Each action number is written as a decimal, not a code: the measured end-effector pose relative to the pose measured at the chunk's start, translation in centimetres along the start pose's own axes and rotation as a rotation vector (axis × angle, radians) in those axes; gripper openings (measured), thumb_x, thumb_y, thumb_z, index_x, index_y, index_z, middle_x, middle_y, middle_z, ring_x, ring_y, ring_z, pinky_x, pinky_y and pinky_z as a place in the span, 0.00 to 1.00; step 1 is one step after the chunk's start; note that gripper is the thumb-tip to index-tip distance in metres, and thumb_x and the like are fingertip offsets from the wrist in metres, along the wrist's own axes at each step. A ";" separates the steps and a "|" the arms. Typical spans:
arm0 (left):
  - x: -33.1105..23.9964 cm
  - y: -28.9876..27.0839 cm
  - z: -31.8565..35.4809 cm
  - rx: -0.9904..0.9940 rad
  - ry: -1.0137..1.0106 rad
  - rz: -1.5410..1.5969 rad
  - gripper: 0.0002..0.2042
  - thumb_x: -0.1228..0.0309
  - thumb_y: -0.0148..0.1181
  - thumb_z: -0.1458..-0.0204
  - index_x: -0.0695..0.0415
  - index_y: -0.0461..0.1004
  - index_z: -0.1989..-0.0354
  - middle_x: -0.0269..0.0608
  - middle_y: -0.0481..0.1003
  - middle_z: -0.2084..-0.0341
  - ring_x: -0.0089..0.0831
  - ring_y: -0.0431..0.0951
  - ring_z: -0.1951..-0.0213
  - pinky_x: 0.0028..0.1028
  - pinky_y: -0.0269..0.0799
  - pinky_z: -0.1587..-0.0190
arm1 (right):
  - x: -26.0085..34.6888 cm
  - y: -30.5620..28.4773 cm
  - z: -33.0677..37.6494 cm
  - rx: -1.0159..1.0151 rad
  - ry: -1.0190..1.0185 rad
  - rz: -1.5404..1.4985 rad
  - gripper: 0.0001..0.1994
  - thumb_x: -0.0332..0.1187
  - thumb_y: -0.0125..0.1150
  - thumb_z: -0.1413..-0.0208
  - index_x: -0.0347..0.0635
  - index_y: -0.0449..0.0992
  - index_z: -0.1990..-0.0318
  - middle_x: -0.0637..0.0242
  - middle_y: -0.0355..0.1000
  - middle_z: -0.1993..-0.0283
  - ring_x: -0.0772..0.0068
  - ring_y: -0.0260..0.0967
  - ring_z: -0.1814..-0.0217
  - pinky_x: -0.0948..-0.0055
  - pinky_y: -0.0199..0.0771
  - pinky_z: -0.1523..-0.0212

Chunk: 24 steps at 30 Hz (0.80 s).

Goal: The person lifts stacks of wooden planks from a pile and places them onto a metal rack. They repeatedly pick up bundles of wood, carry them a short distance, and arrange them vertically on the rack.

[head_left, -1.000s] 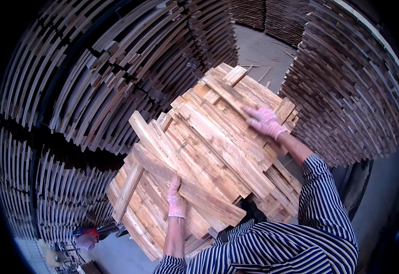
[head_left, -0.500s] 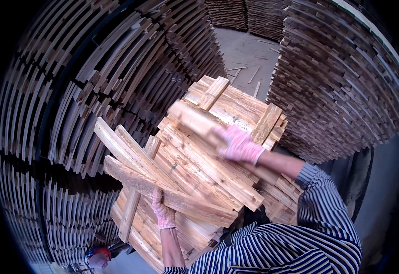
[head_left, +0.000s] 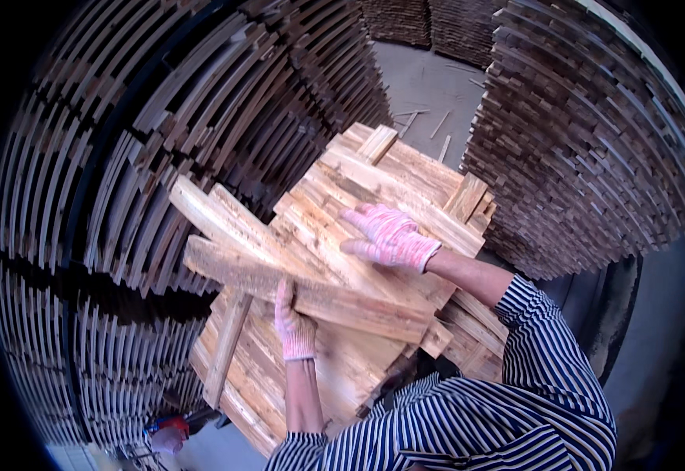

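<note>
One plank (head_left: 399, 192) now lies across two short crosspieces (head_left: 378, 144) at the far side of your pile (head_left: 256, 378); half a second ago, your right hand (head_left: 392, 237) was moving one in a blur near there. That hand now rests over the boards just nearer to you, fingers spread and thumb apart, so it seems relieved of its load. Your left hand (head_left: 293, 330) keeps its pinch on a rough-edged plank (head_left: 327, 301), thumb over the top; you can't see the fingers beneath, so I cannot tell whether they take in other boards. That plank sits aslant over the pile, on top of loose planks (head_left: 229, 224) that jut out leftward, and probably hampers reaching those below. A third crosspiece (head_left: 229, 349) slopes near your left hand. Tall lumber stacks stand close on your left (head_left: 201, 125) and right (head_left: 578, 149), leaving a floor strip (head_left: 413, 78) ahead, with wood scraps (head_left: 440, 124) on it.
</note>
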<state>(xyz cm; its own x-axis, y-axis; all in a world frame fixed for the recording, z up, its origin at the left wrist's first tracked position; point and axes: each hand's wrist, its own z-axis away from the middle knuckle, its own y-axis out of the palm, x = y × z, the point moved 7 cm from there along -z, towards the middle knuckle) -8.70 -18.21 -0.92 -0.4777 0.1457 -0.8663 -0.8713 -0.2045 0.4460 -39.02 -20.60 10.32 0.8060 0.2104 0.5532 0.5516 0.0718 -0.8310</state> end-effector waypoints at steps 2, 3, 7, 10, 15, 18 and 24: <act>-1.3 4.5 1.0 0.025 0.006 -0.029 0.21 0.60 0.54 0.33 0.60 0.73 0.38 0.41 0.75 0.41 0.31 0.75 0.40 0.34 0.68 0.33 | 0.5 1.7 1.6 0.135 0.135 -0.050 0.39 0.60 0.60 0.44 0.41 0.66 0.33 0.44 0.69 0.44 0.42 0.69 0.41 0.49 0.70 0.41; -1.5 4.4 1.1 -0.008 0.003 0.007 0.21 0.60 0.55 0.34 0.59 0.73 0.38 0.41 0.75 0.41 0.31 0.75 0.40 0.34 0.68 0.33 | 0.5 3.2 2.0 0.187 0.225 -0.042 0.40 0.60 0.62 0.47 0.41 0.66 0.34 0.44 0.69 0.45 0.43 0.70 0.42 0.49 0.70 0.42; -3.4 6.3 1.8 -0.020 -0.036 0.123 0.26 0.54 0.55 0.34 0.57 0.69 0.33 0.41 0.72 0.38 0.38 0.73 0.39 0.39 0.68 0.33 | 0.6 9.3 3.8 0.036 0.224 0.116 0.39 0.52 0.69 0.57 0.47 0.68 0.36 0.46 0.68 0.49 0.46 0.70 0.45 0.49 0.72 0.47; -3.5 5.2 1.6 0.011 -0.037 0.097 0.31 0.51 0.56 0.36 0.56 0.63 0.30 0.44 0.69 0.34 0.42 0.71 0.36 0.41 0.67 0.32 | 0.1 6.9 3.1 0.037 0.256 0.060 0.31 0.49 0.68 0.56 0.53 0.72 0.41 0.51 0.68 0.52 0.52 0.69 0.50 0.53 0.73 0.52; -2.6 3.1 2.8 -0.071 -0.078 0.048 0.33 0.50 0.56 0.37 0.55 0.62 0.29 0.43 0.68 0.33 0.42 0.70 0.35 0.40 0.67 0.32 | -8.8 -0.9 -1.4 -0.020 0.254 0.237 0.26 0.46 0.66 0.53 0.53 0.75 0.45 0.52 0.68 0.54 0.53 0.69 0.50 0.55 0.74 0.53; -2.3 3.5 2.9 -0.046 -0.104 0.028 0.33 0.51 0.60 0.39 0.55 0.63 0.29 0.42 0.68 0.34 0.40 0.69 0.35 0.40 0.66 0.32 | -18.0 -6.1 -2.8 -0.202 0.209 0.306 0.26 0.45 0.64 0.47 0.53 0.75 0.40 0.52 0.70 0.39 0.46 0.69 0.40 0.55 0.71 0.38; -0.5 2.2 0.7 -0.076 -0.135 -0.097 0.31 0.54 0.62 0.38 0.58 0.66 0.30 0.45 0.68 0.34 0.38 0.67 0.33 0.38 0.62 0.30 | -20.6 -2.0 -3.9 0.075 0.237 0.151 0.22 0.42 0.60 0.41 0.52 0.75 0.40 0.51 0.72 0.40 0.46 0.68 0.35 0.53 0.70 0.38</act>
<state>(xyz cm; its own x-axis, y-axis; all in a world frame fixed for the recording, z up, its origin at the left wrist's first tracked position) -10.47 -18.10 0.70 -0.4067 0.2957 -0.8644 -0.9057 -0.2547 0.3390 -55.83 -28.91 0.80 0.9105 -0.0093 0.4134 0.4110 0.1309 -0.9022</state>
